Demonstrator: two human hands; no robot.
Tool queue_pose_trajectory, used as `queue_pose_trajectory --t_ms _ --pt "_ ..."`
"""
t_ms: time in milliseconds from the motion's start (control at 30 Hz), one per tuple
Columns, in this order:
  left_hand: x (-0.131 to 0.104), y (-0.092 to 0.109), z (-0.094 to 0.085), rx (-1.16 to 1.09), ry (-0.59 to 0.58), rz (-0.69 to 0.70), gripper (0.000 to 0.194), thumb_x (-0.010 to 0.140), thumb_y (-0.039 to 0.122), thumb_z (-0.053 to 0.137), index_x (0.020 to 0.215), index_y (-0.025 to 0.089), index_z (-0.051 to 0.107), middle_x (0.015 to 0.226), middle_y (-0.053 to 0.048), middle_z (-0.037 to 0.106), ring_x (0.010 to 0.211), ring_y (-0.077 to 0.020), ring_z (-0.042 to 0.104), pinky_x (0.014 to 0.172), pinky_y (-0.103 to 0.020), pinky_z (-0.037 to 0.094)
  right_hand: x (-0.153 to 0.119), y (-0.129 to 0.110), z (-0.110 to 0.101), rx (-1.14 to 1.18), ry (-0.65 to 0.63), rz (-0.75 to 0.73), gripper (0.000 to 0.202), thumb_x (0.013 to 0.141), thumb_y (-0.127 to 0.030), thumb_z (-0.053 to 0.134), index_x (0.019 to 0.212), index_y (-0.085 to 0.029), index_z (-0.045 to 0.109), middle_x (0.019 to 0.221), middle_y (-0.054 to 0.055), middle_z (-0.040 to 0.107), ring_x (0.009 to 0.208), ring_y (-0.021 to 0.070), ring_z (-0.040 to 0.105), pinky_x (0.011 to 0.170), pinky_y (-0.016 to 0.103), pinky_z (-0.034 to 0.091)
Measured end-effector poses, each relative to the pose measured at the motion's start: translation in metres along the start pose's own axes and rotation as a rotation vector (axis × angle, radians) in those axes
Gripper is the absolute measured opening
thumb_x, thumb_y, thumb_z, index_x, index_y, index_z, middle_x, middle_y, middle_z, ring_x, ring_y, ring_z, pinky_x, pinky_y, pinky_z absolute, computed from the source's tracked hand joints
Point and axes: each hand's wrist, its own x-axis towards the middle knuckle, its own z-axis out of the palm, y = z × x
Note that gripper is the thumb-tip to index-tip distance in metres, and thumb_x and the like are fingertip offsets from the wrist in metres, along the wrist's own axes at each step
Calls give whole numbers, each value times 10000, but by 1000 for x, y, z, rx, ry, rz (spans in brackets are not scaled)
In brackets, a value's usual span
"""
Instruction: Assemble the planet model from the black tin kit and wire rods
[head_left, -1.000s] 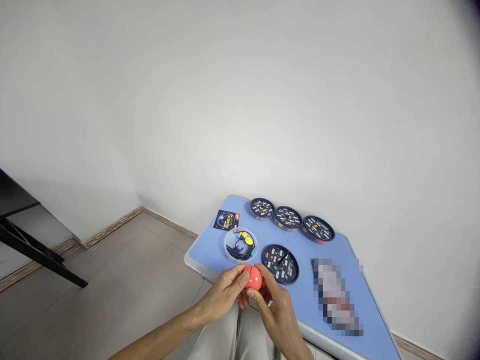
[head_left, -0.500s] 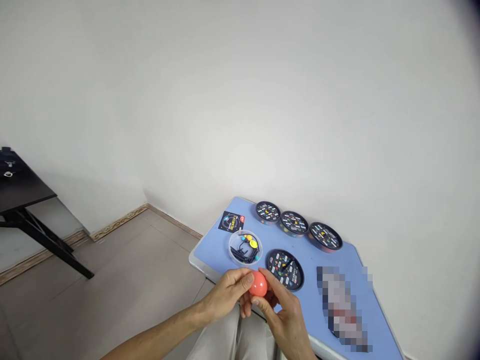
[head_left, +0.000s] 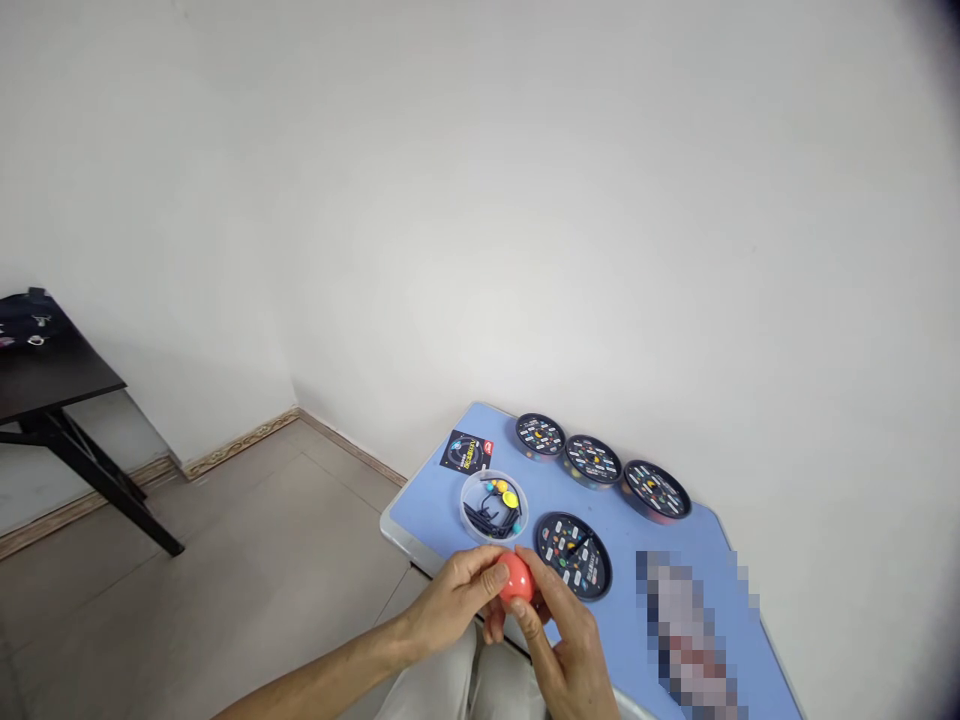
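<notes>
Between the fingers of both hands is a glossy red-orange ball (head_left: pixel 517 579), held over the near edge of the table. My left hand (head_left: pixel 457 598) grips its left side, thumb on the front. My right hand (head_left: pixel 566 630) closes on it from the right, with the thumb below. Just beyond the ball stands a clear round tub (head_left: pixel 466 492) with black rods and small yellow, orange and blue pieces inside. Right of the tub lies a round black lid (head_left: pixel 551 575) printed with coloured planets; a small black piece (head_left: pixel 580 543) rests on it.
Three round containers with printed black tops, such as the nearest one (head_left: pixel 656 490), line the back of the blue table (head_left: pixel 600 640). A printed card (head_left: pixel 466 452) lies at the left. A blurred-out item (head_left: pixel 690 630) is at the right. A black table (head_left: pixel 60 370) stands far left.
The view has shifted slightly, so the table and its things sit a little lower. Both hands keep hold of the red-orange ball, with only slight finger movement.
</notes>
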Motion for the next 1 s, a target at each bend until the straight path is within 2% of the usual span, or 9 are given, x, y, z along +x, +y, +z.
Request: queue_pose_trajectory --t_ms 167,300,467,600,667,733,833,1000 --pt "0 7 2 -78 -2 -48 520 868 633 512 879 121 597 638 2 577 441 -84 513 465 -217 407 5 -3 -6 -45 -55 -138 445 954 -208 511 1391 -280 472 1095 81 651 959 193 649 795 292 558" --pt "0 10 3 -108 -13 -81 520 854 631 533 886 118 608 639 -1 581 431 -84 512 454 -216 405 7 -2 -9 -72 -81 -196 464 965 -178 475 1417 -281 443 1087 83 629 970 185 639 798 287 557" --pt "3 -1 1 -141 21 -67 508 865 624 525 888 121 597 644 2 574 436 -84 519 447 -213 414 2 7 -5 -136 -103 -176 475 964 -203 478 1431 -274 425 1141 95 628 1031 201 636 843 303 561" --pt "4 -5 0 -144 72 -36 523 842 611 577 1048 130 592 722 -7 601 499 -98 546 496 -238 463 -3 12 3 -184 12 -85 539 964 -350 495 1477 -266 356 1222 108 638 1025 227 658 778 295 583" --pt "2 -4 0 -125 88 -19 530 836 606 591 1075 133 598 757 -15 609 539 -103 554 527 -246 471 -5 11 5 -188 64 -14 560 945 -408 521 1461 -241 383 1220 115 649 973 234 676 763 306 586" --pt "1 -2 1 -94 93 3 557 829 615 596 1110 133 604 765 -16 608 554 -106 551 545 -252 470 -4 10 5 -169 40 20 494 942 -398 533 1396 -219 465 1176 114 673 897 222 690 763 312 587" --pt "0 0 3 -33 108 28 597 834 629 576 1157 129 610 729 -8 596 530 -99 520 536 -245 452 0 8 4 -154 8 11 392 950 -354 527 1317 -220 534 1118 104 694 835 205 698 741 301 593" --pt "0 -2 3 -3 108 22 564 875 618 515 1054 103 656 680 -3 571 470 -76 481 474 -210 407 5 9 4 -209 61 -107 409 955 -335 513 1358 -269 505 1188 96 681 1047 253 676 820 336 589"
